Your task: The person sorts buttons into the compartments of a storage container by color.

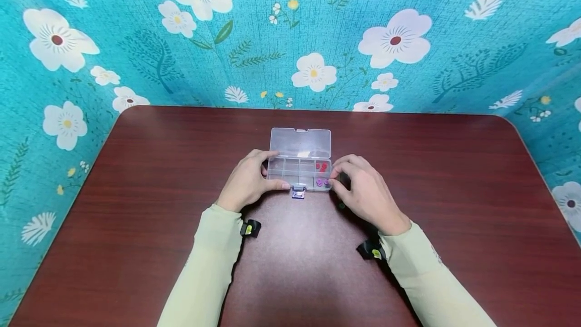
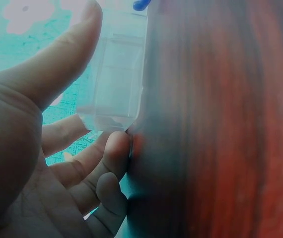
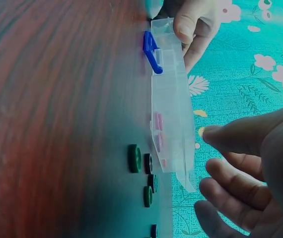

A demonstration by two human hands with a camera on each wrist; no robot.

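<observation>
Over there the sleeves are long and a pale, yellowish green, the left sleeve point(image 1: 204, 266) matching the right sleeve point(image 1: 431, 276), both close-fitting, with a few soft creases in the cloth. Near the cuff of the right one I can just make out a small greyish marking point(image 1: 437, 254), too tiny to read. Each wrist has a black band, the left band point(image 1: 256, 227) and the right band point(image 1: 365, 250) each showing a bright yellow-green patch point(image 1: 248, 229); the left hand point(image 1: 247, 179) and right hand point(image 1: 366, 193) are bare
</observation>
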